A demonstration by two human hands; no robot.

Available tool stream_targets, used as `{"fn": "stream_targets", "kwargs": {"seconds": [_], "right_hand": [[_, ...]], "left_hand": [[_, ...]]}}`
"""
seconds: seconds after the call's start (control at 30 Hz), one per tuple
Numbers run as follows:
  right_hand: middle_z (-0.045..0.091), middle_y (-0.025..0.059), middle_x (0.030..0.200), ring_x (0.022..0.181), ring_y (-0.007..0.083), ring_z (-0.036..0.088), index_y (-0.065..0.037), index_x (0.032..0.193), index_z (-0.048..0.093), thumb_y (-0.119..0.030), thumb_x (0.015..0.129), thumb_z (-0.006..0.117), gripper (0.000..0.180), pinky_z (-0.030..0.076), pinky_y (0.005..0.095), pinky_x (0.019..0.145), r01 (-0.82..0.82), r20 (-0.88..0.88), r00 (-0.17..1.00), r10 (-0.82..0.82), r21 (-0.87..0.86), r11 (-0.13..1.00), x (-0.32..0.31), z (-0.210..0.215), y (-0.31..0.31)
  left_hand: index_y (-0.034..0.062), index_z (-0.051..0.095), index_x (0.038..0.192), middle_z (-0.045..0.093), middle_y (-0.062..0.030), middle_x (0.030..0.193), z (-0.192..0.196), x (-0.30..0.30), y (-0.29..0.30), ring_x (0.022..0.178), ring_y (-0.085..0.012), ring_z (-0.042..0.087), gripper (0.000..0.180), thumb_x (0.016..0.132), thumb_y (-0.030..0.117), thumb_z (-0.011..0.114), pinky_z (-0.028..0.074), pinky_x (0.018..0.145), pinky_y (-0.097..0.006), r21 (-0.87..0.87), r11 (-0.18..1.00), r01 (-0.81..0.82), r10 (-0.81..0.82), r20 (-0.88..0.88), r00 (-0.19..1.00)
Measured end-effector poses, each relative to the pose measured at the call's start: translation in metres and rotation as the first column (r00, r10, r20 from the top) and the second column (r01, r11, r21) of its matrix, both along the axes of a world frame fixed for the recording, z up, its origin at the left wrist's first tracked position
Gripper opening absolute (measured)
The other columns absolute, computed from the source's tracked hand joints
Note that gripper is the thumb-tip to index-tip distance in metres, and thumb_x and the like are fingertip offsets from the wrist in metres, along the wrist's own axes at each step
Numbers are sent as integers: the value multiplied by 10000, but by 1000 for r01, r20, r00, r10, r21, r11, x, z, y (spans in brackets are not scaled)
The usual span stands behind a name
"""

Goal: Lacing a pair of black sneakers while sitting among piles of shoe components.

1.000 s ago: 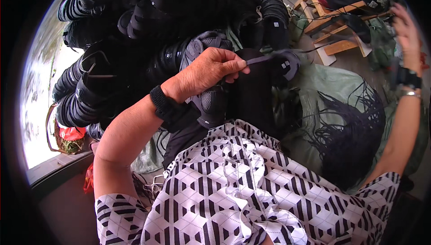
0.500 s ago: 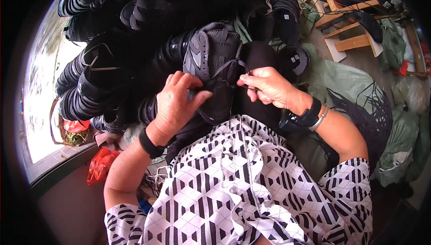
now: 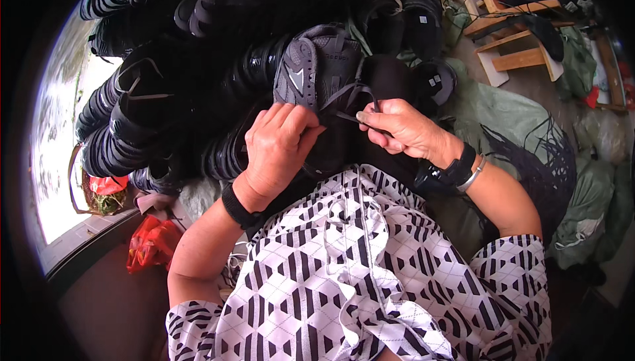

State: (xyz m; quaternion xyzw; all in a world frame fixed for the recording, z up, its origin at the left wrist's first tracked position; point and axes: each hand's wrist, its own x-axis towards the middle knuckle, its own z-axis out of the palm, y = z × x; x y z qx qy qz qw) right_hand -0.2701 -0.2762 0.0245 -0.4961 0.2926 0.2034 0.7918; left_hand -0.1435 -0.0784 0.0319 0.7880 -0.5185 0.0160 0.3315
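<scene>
Grey lace (image 3: 340, 93) on dark shoe (image 3: 329, 63): R hand (image 3: 405, 128) pinching it; L hand (image 3: 281, 141) curled over shoe, can't tell if gripping. Prob. mid-lacing; next pull wd need shoe steady.

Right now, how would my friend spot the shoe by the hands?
Find the patterned shirt at the bottom. Straight above it is the shoe. It's greyer than the dark stacks beside it, and its lace runs to the right hand.

Wooden frame (image 3: 519, 60), upper right; green sack (image 3: 577, 201), right side; red plastic bag (image 3: 152, 245), lower left.
</scene>
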Motion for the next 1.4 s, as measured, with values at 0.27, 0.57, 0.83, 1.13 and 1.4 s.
{"fn": "stream_targets", "kwargs": {"seconds": [0.27,0.57,0.83,1.13,1.4], "right_hand": [[509,24,562,380,23,341,-18,857,539,-258,931,563,252,238,175,331,49,64,997,-50,23,999,-6,-2,7],[515,24,563,387,28,370,-23,855,544,-256,922,574,245,255,169,340,60,133,989,-62,17,998,-16,0,8],[524,4,551,383,17,372,-32,864,560,-248,909,586,222,266,166,344,31,216,976,-11,-90,995,-22,8,8],[467,-26,532,403,-4,354,-79,698,555,-423,900,575,399,228,157,350,-95,85,990,114,-209,973,11,21,-50],[385,-64,483,345,5,293,-133,601,473,-371,874,637,398,224,152,326,179,306,936,-173,10,984,103,47,-52]], "left_hand": [[95,616,723,565,-28,679,8,7,1,688,-233,544,149,759,211,702,462,561,-363,194,978,-82,72,58,996],[137,658,786,557,-12,694,8,-2,-23,701,-223,529,127,713,204,735,444,590,-344,153,986,-63,43,128,991],[157,624,816,594,34,692,8,0,-33,683,-187,546,134,723,217,701,418,642,-317,217,963,161,-191,125,974],[155,602,755,517,11,706,1,-6,-25,728,-198,537,198,648,224,754,459,596,-324,184,976,117,-147,155,977],[144,612,773,522,-9,776,-8,-10,-20,744,-205,553,243,609,187,786,482,575,-320,111,989,98,-112,127,986]]}}
